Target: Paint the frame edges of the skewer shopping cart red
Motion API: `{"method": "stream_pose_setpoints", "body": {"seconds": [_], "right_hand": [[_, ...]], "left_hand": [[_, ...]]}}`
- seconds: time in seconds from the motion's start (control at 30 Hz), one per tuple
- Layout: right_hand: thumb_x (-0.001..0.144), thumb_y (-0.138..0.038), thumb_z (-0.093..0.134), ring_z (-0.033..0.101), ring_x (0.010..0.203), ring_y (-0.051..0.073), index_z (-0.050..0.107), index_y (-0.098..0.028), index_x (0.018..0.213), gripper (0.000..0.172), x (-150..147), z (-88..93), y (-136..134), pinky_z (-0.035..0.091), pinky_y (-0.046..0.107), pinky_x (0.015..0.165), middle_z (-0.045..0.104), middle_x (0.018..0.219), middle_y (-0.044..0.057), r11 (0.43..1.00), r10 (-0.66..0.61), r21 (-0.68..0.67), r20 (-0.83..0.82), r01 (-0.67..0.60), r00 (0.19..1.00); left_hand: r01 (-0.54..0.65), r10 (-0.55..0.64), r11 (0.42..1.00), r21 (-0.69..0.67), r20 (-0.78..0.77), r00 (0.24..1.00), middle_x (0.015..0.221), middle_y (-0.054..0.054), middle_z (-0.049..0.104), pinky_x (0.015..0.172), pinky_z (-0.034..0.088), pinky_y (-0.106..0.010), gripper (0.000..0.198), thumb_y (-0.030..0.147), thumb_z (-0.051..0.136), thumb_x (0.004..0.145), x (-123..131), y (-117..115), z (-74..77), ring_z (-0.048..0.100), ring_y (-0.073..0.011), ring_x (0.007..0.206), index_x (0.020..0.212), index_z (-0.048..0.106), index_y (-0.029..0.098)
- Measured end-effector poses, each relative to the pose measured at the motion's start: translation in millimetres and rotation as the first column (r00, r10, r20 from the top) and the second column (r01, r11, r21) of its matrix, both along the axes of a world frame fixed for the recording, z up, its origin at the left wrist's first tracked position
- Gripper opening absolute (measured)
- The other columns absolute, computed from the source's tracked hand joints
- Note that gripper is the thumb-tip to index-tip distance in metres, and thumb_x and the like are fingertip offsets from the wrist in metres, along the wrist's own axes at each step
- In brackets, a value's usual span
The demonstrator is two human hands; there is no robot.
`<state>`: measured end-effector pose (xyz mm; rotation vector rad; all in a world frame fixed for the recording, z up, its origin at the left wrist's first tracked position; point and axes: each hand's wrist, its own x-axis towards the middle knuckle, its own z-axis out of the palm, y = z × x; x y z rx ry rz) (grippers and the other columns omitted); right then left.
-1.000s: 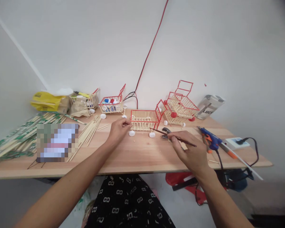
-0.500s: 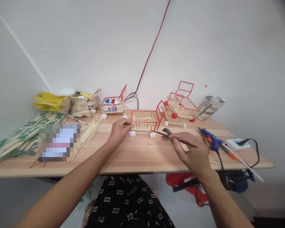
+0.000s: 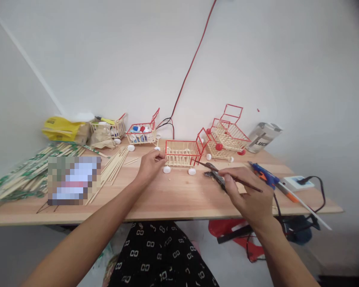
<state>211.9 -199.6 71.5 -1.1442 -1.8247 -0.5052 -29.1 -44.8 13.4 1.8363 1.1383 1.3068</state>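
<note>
Lying at the left end of the bench (image 3: 173,199), a heap of wrapped sticks (image 3: 20,175) is seen, with a yellow bag (image 3: 61,128) behind it and loose bare sticks (image 3: 113,165) fanned out to its right. Farther back, a small cart of bottle caps (image 3: 141,133) is parked against the wall.

The left hand (image 3: 149,164) is stretched over the middle of the bench, thumb and forefinger pressed together on the left end of the stick cart (image 3: 182,152) — a pale lattice box edged in red, stood on white cap wheels (image 3: 166,169). The cart's long axis is laid left to right. It is found just right of that hand and to the far left of the other, so the left hand is the nearer.

The right hand (image 3: 251,195) is closed in a pen grip on a thin dark brush (image 3: 231,178), slanted from near right to far left. Its tip is brought up to the red upright at the cart's right end — whether it touches cannot be told. Pliers (image 3: 214,175) are left under the shaft. Stacked carts (image 3: 227,133) stand far behind; a glue gun (image 3: 267,175) lies right.

Against a second ago, the right hand has been drawn slightly right and nearer, and the brush tip with it, from the cart's near rail to its right end. The left pinch is unchanged.
</note>
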Motion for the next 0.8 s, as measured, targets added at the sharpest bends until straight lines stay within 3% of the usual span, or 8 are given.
{"method": "stream_pose_setpoints", "body": {"seconds": [0.33,0.57,0.8], "right_hand": [[0.086,-0.009,0.061,0.069,0.081,0.015,0.067,-0.021,0.094,0.016,-0.7,0.4,6.2,0.055,0.027,0.075,0.073,0.086,0.002,0.999,0.01,0.05,-0.023,-0.009,1.0],[0.085,-0.009,0.06,0.069,0.076,0.014,0.068,-0.022,0.094,0.017,-3.9,-6.1,-5.8,0.054,0.026,0.071,0.073,0.085,0.002,0.999,0.006,0.039,-0.102,-0.002,0.995],[0.087,-0.012,0.058,0.069,0.077,0.015,0.068,-0.021,0.091,0.015,-12.7,-14.8,6.1,0.054,0.027,0.073,0.073,0.082,0.002,0.998,0.044,-0.034,-0.054,-0.046,0.998]], "left_hand": [[0.001,-0.002,1.0,0.008,0.005,1.0,0.075,-0.001,0.067,0.069,0.046,-0.027,0.004,0.019,0.066,0.072,-0.8,2.1,-2.1,0.061,-0.0153,0.071,0.068,0.067,0.017],[0.014,-0.015,1.0,0.005,0.02,1.0,0.074,-0.001,0.067,0.068,0.046,-0.026,0.004,0.019,0.066,0.072,-1.4,2.3,-3.0,0.061,-0.0151,0.07,0.068,0.067,0.017],[0.016,-0.016,1.0,-0.01,0.022,1.0,0.074,-0.001,0.067,0.067,0.046,-0.026,0.004,0.018,0.067,0.072,-1.1,1.2,-1.5,0.061,-0.0149,0.07,0.069,0.068,0.016]]}}
